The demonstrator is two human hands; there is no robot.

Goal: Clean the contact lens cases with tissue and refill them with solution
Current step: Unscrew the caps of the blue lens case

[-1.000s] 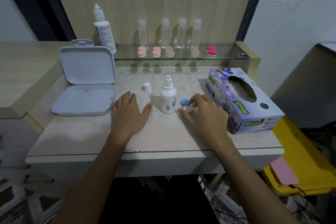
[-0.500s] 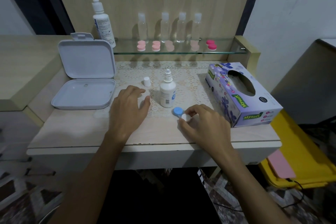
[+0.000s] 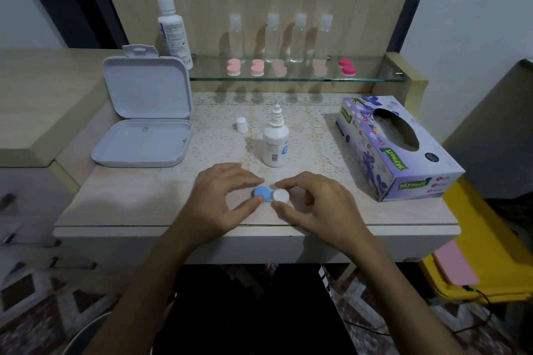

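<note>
A contact lens case (image 3: pixel 271 195) with one blue cap and one white cap lies near the table's front edge. My left hand (image 3: pixel 222 199) pinches the blue cap between thumb and fingers. My right hand (image 3: pixel 320 204) pinches the white cap the same way. Behind the case stands a small white solution bottle (image 3: pixel 275 144), uncapped, with its white cap (image 3: pixel 241 125) lying to its left. A purple tissue box (image 3: pixel 395 147) sits at the right. Several pink lens cases (image 3: pixel 233 67) rest on the glass shelf (image 3: pixel 375 78) at the back.
An open white plastic box (image 3: pixel 144 124) stands at the left. A tall solution bottle (image 3: pixel 171 26) and several clear small bottles (image 3: pixel 272 37) stand on the shelf. A yellow bin (image 3: pixel 490 268) sits on the floor at the right.
My right hand slid the lens case toward the table's front edge. My left hand left the table by the bottle and came to grip the blue cap.
</note>
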